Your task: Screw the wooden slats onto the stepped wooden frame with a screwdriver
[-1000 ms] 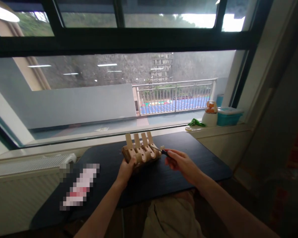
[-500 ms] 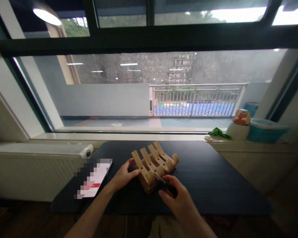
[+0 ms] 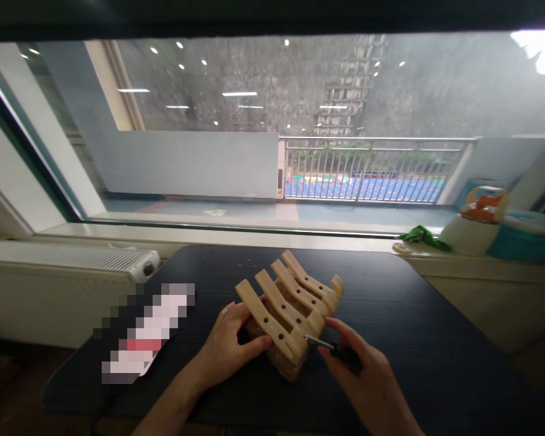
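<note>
A pale wooden piece (image 3: 295, 309) lies tilted on the dark table. It has several curved slats with round dark holes, on a rough brown block (image 3: 285, 366). My left hand (image 3: 229, 342) grips its left side, thumb on the near edge and fingers partly hidden behind the nearest slat. In my right hand (image 3: 363, 357) is a slim black-handled hand tool (image 3: 343, 353) with a thin metal shaft. The shaft's tip meets the right part of the wooden piece near the front slat. The exact shape of that tip is too small to tell.
A phone-like slab (image 3: 152, 333), partly pixelated, lies at the left of the table (image 3: 413, 339). Small crumbs are near the far edge. Beyond stands a windowsill with a green cloth (image 3: 422, 237), a white bottle (image 3: 475, 227) and a teal tub (image 3: 527, 236). A radiator (image 3: 72, 284) is at left.
The view has tipped down and come closer, so the wooden piece looks larger. Both hands stay at the piece, and the tool's tip remains near its right front part.
</note>
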Motion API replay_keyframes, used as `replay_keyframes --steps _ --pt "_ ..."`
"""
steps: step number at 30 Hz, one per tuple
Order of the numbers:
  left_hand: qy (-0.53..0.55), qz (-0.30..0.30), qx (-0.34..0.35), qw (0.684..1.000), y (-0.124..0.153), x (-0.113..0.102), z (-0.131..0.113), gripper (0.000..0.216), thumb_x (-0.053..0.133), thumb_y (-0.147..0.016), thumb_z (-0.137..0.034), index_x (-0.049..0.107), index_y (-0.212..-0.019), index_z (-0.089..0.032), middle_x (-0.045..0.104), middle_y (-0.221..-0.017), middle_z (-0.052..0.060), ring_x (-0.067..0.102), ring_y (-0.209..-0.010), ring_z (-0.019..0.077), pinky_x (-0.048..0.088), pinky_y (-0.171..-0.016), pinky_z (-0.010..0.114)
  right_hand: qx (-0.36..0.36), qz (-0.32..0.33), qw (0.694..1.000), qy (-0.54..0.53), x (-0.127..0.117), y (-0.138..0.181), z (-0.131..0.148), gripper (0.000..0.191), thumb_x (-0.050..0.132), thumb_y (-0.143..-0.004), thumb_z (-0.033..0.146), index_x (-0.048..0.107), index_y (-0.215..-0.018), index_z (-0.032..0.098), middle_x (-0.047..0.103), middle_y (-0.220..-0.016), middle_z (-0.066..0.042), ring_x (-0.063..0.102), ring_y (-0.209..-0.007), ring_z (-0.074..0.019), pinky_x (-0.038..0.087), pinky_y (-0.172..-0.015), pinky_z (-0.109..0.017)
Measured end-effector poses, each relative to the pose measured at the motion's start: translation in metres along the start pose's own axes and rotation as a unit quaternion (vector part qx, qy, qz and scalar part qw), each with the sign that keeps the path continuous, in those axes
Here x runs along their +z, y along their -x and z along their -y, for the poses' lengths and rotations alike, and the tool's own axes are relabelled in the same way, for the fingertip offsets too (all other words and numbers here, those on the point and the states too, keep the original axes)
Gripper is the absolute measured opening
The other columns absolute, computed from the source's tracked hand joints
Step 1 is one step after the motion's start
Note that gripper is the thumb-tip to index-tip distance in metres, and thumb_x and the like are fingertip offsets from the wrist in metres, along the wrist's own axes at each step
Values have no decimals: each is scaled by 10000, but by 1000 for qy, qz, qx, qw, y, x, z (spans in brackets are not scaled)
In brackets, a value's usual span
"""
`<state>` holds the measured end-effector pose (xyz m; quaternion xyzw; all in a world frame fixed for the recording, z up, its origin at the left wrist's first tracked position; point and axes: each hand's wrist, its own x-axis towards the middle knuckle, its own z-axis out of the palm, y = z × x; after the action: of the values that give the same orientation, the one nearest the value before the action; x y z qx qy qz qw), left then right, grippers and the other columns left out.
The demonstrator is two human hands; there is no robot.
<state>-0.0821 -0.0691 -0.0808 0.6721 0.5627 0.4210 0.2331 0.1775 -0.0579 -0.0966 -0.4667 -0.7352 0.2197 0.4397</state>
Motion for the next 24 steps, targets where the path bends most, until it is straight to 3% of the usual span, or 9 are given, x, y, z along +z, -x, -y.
replay_keyframes --steps 8,12,17,20,24 --pt "-30 42 -12 999 -1 -2 -2 586 728 -671 -415 604 -1233 -305 652 -1206 49 535 -1154 326 271 -1094 494 14 56 998 26 4 -5 10 293 562 -821 315 663 -1063 184 728 -895 -63 673 -758 -204 519 -681 -279" --pt "-71 70 -15 995 0 -3 -9 593 670 -728 -406 542 -1290 -263 602 -1279 56 496 -1206 302 263 -1100 495 3 34 997 64 4 -2 11 291 530 -834 294 649 -1068 168 730 -882 -67 682 -742 -207 522 -656 -287" --pt "-91 59 -19 994 2 1 -7 591 661 -737 -443 533 -1287 -269 607 -1264 57 497 -1200 310 234 -1098 540 -37 -58 996 63 7 15 14 313 530 -847 287 596 -1120 149 687 -714 -18 634 -561 -150 502 -524 -224" --pt "-105 50 5 993 4 2 -4 626 679 -726 -475 521 -1299 -278 591 -1284 62 485 -1212 311 213 -1102 552 -63 -34 997 23 9 20 22 316 551 -845 288 599 -1123 146 663 -674 -1 606 -519 -125 489 -489 -190" --pt "-122 49 17 991 4 3 -1 623 696 -716 -488 535 -1288 -302 572 -1310 58 469 -1236 308 189 -1110 553 -45 -7 999 20 15 16 30 294 580 -831 309 655 -1057 137 727 -821 -61 675 -672 -165 533 -623 -222"
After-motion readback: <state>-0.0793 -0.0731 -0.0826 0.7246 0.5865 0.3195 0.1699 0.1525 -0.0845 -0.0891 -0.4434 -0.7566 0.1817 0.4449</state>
